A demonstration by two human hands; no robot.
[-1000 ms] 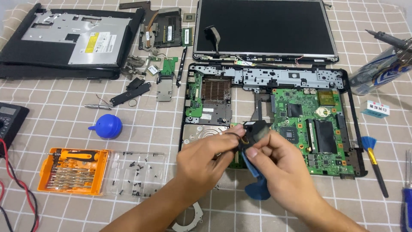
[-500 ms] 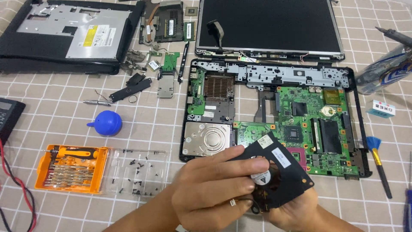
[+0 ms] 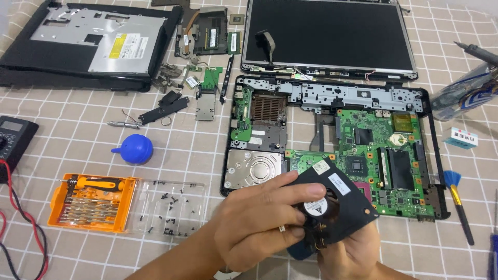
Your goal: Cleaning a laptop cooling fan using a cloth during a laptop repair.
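Turning over between the 2 hands, the black laptop cooling fan now shows its flat housing and the round white sticker on its hub, where 1 second ago only a small dark edge of it peeked out between the fingers and a blue tool stood under the right hand — so the part has been rotated to face the camera and lifted a little nearer, free of the opened laptop base. By half a second ago it was already flat-side up; since then it has barely shifted. The left hand is curled around the fan's near-left edge, thumb lying across toward the hub and fingers folded beneath — a firm grasp, not a fist. The right hand cups the fan from below, fingers half-closed under its lower corner, mostly hidden by the housing. Just beyond the hands lie the green motherboard and the silver hard drive; off to the left hand's side sit the orange screwdriver kit, a clear tray of screws and a blue air blower.
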